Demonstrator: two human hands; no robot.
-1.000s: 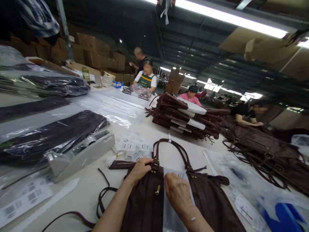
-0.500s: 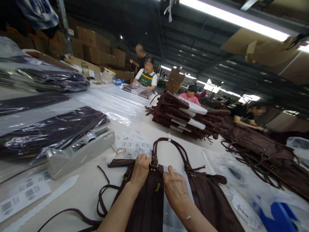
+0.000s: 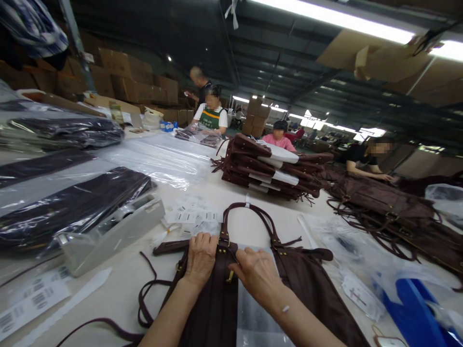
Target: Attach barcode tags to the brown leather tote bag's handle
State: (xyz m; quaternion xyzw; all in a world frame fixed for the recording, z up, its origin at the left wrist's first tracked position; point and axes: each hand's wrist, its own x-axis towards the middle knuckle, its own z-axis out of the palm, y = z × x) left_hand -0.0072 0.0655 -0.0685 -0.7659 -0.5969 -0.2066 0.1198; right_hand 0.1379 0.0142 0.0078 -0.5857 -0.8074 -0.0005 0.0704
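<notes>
A dark brown handbag (image 3: 318, 284) lies on the table in front of me, its looped handle (image 3: 249, 206) pointing away. My left hand (image 3: 200, 258) is closed over the bag's top edge, just left of the handle's buckle. Fingers of my right hand (image 3: 255, 270) pinch the bag's upper edge between the handle ends, with the thumb near a small brass-coloured metal piece (image 3: 230, 276). A translucent white strip (image 3: 255, 318) runs down the bag's front, partly under my right hand and forearm. Thin brown straps (image 3: 142, 299) trail to the left.
A grey tape dispenser (image 3: 115, 236) and barcode labels (image 3: 195, 217) lie left of the bag. Behind stands a stack of folded brown bags (image 3: 267, 168). At right are more brown bags (image 3: 383, 202) and a blue tape dispenser (image 3: 415, 308). Several co-workers are farther back.
My right hand has turned, its thumb now beside the brass-coloured piece, and the bag's top edge is lifted a little there. My left hand stays on the edge. The view has shifted slightly.
</notes>
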